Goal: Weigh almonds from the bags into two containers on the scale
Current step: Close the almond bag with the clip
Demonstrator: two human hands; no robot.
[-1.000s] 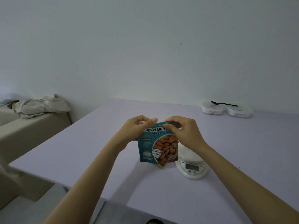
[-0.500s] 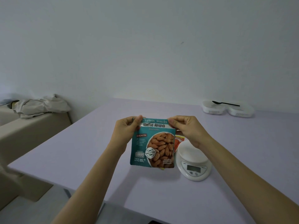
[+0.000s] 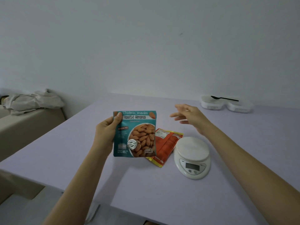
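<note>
My left hand holds a teal bag of roasted almonds upright by its upper left corner, above the table. Behind it an orange bag lies flat on the table. A white kitchen scale with a bare platter stands to the right of the orange bag. My right hand hovers with fingers spread above the table, beyond the scale, holding nothing. Two white containers sit side by side at the far right, with a black spoon laid across them.
The lilac table ends in a near edge at the bottom. A beige ledge with crumpled cloth runs along the left. A plain wall stands behind the table.
My right hand has let go of the teal bag's top and moved right and away, fingers spread. The left hand alone holds the bag now, uncovering the orange bag behind it.
</note>
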